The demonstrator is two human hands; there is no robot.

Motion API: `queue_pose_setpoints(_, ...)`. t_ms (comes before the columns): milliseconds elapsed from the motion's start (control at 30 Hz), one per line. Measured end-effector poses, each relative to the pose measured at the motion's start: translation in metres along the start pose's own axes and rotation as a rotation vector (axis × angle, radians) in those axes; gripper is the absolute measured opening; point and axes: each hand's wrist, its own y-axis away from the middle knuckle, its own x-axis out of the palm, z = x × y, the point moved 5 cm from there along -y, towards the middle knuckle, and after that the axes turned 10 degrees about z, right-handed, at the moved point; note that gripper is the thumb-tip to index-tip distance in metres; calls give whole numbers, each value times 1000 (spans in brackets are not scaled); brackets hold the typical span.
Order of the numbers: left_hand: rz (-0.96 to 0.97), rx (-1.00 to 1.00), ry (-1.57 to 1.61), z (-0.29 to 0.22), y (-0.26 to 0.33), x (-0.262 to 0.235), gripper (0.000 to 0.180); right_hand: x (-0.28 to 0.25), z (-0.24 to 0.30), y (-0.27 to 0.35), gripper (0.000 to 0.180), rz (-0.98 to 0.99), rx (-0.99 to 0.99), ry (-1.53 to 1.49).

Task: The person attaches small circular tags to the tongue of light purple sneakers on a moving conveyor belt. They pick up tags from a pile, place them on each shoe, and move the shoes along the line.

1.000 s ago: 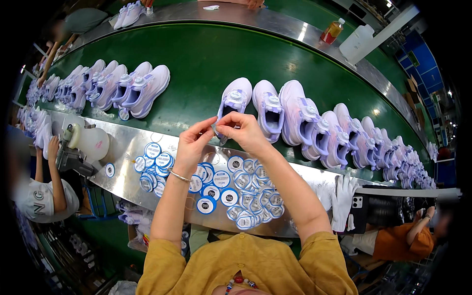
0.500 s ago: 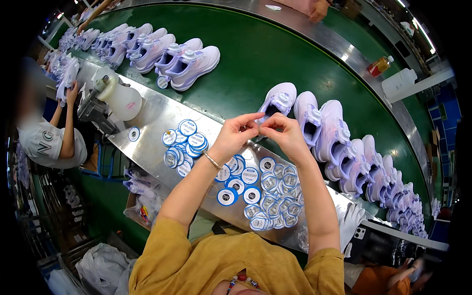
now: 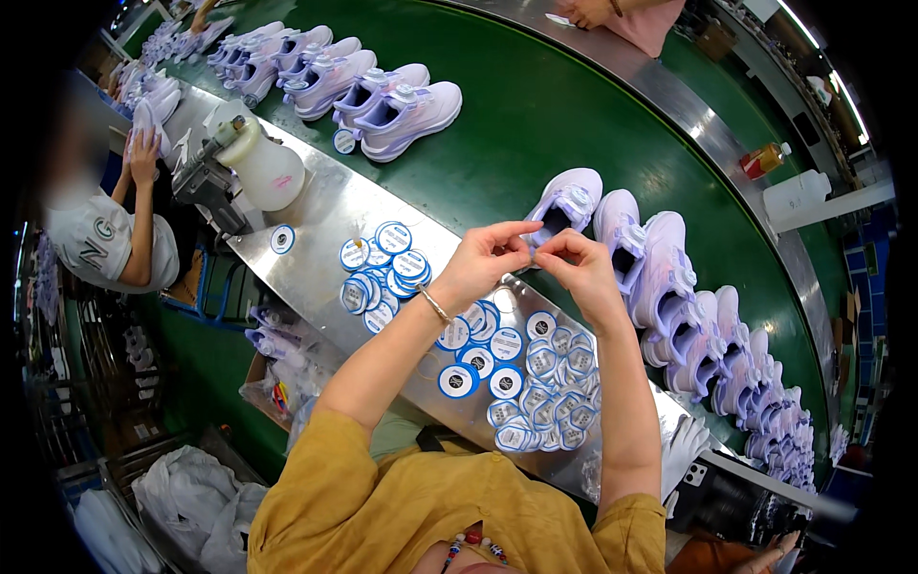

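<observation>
My left hand and my right hand meet fingertip to fingertip above the metal table edge. Both are closed in a pinch; whatever lies between the fingertips is too small to make out. Just beyond them stands a white-and-lilac sneaker on the green conveyor belt, partly covered by my fingers. Below my hands lie round blue-rimmed tags and a heap of small clear packets with blue edges. A second pile of round tags sits left of my left wrist.
More sneakers line the belt on the right, others at the far left. A white spray-gun cup and one loose tag rest on the metal table. A co-worker handles a shoe at left. A bottle stands across the belt.
The whole view has turned slightly, so the table and shoes sit differently in it. My hands keep their pinch together. More of the person in pink across the belt shows.
</observation>
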Motion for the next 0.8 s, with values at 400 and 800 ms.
queue_pose_setpoints(400, 4, 7, -14, -1, -2, -3, 40, 3, -2, -2, 6, 26, 26, -130)
queue_pose_setpoints(800, -25, -51, 20, 6, -1, -7, 43, 6, -3, -6, 8, 56, 56, -135)
